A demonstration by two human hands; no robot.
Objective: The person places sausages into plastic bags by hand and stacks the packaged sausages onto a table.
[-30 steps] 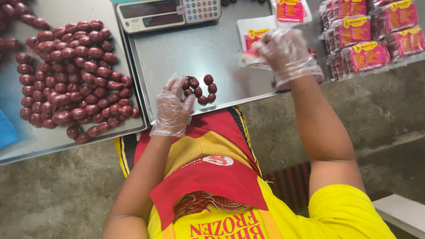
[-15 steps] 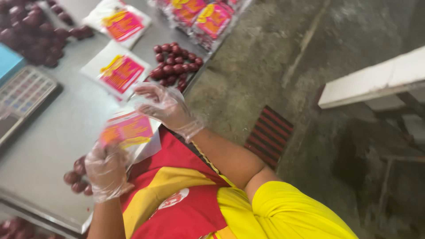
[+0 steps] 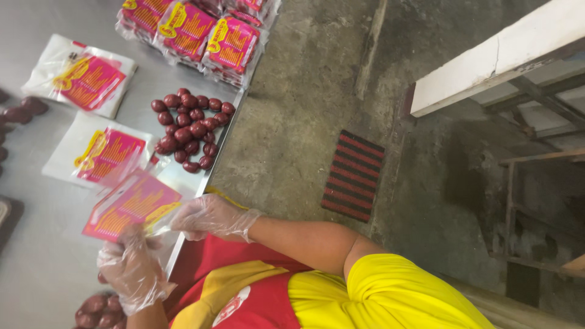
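Holding a pink-printed plastic pouch over the steel table, the gloved left hand pinches its lower edge while the gloved right hand grips its corner at three o'clock. At twelve o'clock from the pouch lies a pile of dark red sausages, with two flat pouches toward eleven and filled packs beyond.

left hand: clear glove | right hand: clear glove | yellow sleeve | red-yellow apron
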